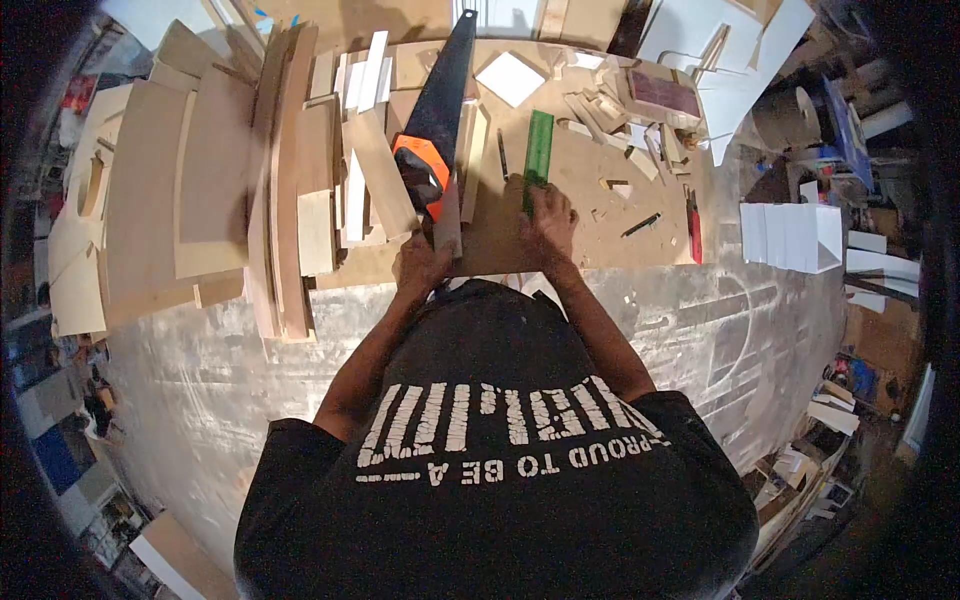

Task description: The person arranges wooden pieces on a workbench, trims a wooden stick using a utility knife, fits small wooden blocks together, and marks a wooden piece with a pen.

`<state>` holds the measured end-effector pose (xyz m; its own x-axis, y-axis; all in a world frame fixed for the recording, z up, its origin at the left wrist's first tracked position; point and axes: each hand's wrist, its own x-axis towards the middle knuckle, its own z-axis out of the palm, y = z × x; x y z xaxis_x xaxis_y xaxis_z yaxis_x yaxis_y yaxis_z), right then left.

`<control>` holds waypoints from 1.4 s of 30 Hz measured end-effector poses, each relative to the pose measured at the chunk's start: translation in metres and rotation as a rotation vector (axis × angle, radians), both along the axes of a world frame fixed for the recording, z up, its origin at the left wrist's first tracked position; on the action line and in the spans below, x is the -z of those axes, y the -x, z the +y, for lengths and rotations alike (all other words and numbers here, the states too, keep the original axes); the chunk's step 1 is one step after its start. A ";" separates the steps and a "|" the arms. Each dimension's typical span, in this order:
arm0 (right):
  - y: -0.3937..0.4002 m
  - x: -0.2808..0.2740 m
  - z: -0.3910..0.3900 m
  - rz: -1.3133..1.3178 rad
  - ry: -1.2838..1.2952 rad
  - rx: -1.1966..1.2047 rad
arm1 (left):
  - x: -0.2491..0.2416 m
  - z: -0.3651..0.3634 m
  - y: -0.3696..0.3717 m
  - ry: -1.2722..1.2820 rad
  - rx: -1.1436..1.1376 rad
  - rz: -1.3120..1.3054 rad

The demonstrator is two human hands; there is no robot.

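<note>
My left hand (424, 264) is closed around the near end of a narrow wooden strip (448, 222) by the bench's front edge. Just beyond it lies a handsaw with a black blade (447, 85) and an orange handle (424, 152); the strip overlaps part of the handle. A green ruler (539, 148) points away from me, with my right hand (549, 222) gripping its near end, thumb on the left and fingers on the right. Between the hands, a dark pencil (503, 155) rests on the board. A pale wood strip (476, 150) lies right of the saw.
Wood boards (285, 180) are stacked at the left. A white square piece (511, 79) lies at the back. Offcuts (610, 120), a dark pen (641, 225) and a red-handled tool (694, 228) are on the right. A white folded piece (790, 236) sits farther right.
</note>
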<state>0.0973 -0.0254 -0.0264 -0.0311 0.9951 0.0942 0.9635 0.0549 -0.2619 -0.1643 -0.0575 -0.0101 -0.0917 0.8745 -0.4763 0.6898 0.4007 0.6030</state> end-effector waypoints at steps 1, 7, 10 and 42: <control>0.009 -0.004 -0.002 0.012 0.017 -0.033 | -0.015 0.001 -0.006 -0.005 0.016 0.029; 0.058 -0.005 0.017 0.444 0.006 -0.477 | -0.038 0.009 -0.011 0.131 0.108 0.148; 0.074 -0.006 0.028 0.394 0.103 -0.435 | -0.046 0.004 -0.001 0.025 0.115 0.096; -0.017 -0.079 -0.036 0.605 -0.037 -0.139 | -0.055 0.048 0.058 -0.787 -0.005 0.244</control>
